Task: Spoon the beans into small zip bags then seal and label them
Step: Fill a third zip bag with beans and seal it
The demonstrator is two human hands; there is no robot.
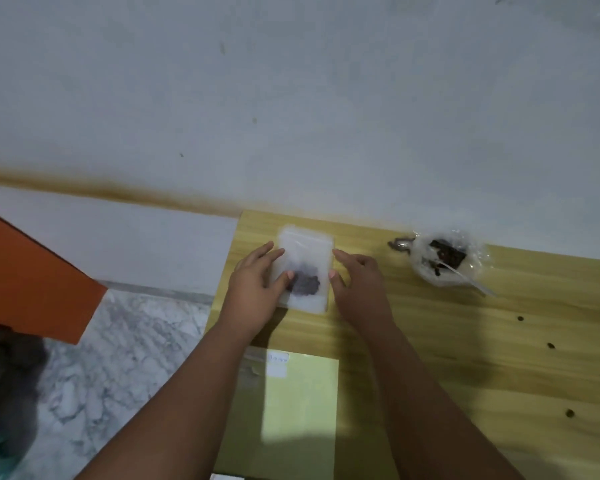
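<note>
A small clear zip bag lies flat on the wooden table near its far left corner, with a dark clump of beans in its lower half. My left hand rests on the bag's left side, fingers fairly straight and the thumb on the beans. My right hand sits at the bag's right edge, thumb tip touching that edge and fingers loosely bent. To the right stands a crumpled clear plastic bag of dark beans with a pale plastic spoon sticking out of it.
A pale yellow-green sheet with a small white label lies near the front between my forearms. Single dark beans dot the table's right part. An orange box stands left over a marble floor. A white wall runs behind.
</note>
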